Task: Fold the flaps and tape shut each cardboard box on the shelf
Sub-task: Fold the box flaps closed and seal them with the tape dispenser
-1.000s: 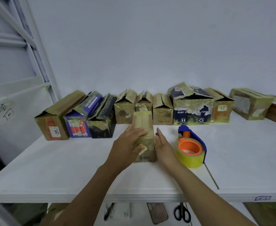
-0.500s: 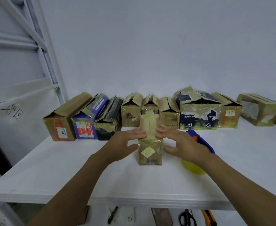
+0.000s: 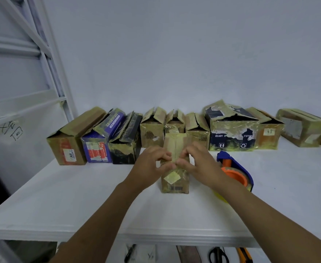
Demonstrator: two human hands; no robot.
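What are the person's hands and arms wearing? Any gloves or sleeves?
No gloves and no sleeves show. The left hand and the right hand are bare. The left forearm and the right forearm are bare too, right down to the picture's bottom edge. No watch or bracelet shows on either wrist.

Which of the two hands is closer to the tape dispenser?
Right. The right hand grips the box on the side facing the tape dispenser, close beside it. The left hand grips the box's far side, so the box lies between them.
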